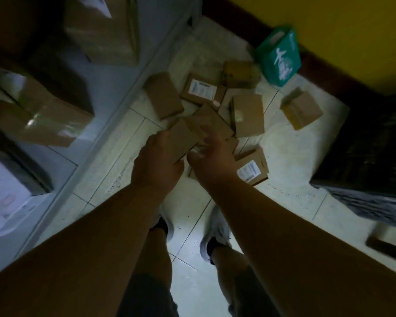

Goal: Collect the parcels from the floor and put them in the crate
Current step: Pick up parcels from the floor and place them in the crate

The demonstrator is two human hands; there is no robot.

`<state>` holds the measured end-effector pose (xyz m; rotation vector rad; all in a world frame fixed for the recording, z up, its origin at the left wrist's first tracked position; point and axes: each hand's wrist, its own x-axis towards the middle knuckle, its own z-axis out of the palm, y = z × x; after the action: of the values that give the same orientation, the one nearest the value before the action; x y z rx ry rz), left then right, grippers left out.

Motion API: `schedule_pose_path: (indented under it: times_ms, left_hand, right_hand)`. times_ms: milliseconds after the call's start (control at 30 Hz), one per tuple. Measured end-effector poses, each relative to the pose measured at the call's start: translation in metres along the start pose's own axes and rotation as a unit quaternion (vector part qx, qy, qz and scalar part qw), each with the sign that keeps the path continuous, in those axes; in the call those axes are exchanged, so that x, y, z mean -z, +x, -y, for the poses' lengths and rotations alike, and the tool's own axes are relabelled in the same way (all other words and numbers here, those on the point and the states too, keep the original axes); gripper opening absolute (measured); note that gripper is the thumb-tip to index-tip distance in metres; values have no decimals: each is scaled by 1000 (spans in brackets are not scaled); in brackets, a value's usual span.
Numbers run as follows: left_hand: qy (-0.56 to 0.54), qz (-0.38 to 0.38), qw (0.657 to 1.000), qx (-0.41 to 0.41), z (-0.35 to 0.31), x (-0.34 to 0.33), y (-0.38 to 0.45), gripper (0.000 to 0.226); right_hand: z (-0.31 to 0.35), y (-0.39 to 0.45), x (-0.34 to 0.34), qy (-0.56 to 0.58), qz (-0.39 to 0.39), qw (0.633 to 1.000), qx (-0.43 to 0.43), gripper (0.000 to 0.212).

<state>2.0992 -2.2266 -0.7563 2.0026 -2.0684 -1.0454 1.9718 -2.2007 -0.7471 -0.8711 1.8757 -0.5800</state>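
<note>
Several small brown cardboard parcels lie scattered on the pale tiled floor (284, 156), among them a plain parcel (164, 96), a labelled parcel (199, 89) and another labelled parcel (253, 167). My left hand (157, 163) grips a small brown parcel (182, 139) above the floor. My right hand (213, 160) is right beside it. Its blurred fingers reach against a second parcel (206, 118) that overlaps the held one. I cannot make out whether they grip it. A black crate (357, 197) stands at the right, mostly in shadow.
A green box with a white aeroplane print (279, 57) stands by the yellow wall (329, 24). A grey shelf unit (114, 92) with large taped cartons (44, 117) runs along the left. My feet in light shoes (215, 234) stand below the hands. A dark object (386, 245) lies at the lower right.
</note>
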Motion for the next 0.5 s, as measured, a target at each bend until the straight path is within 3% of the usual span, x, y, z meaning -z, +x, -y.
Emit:
schedule_pose_path:
  times_ms: [200,400,500]
  left_hand:
    - [20,37,999,13,99,-98,100,68]
    - [55,93,991,81,181,-186,190,66]
    - [82,121,980,132,208,-217,241,67]
  right_hand:
    - [-101,115,-98,1,4,998,-64,70]
    - [-195,208,-156,11,34,973,-227,52]
    - [-223,247,-176,-9,67,964,-259,41]
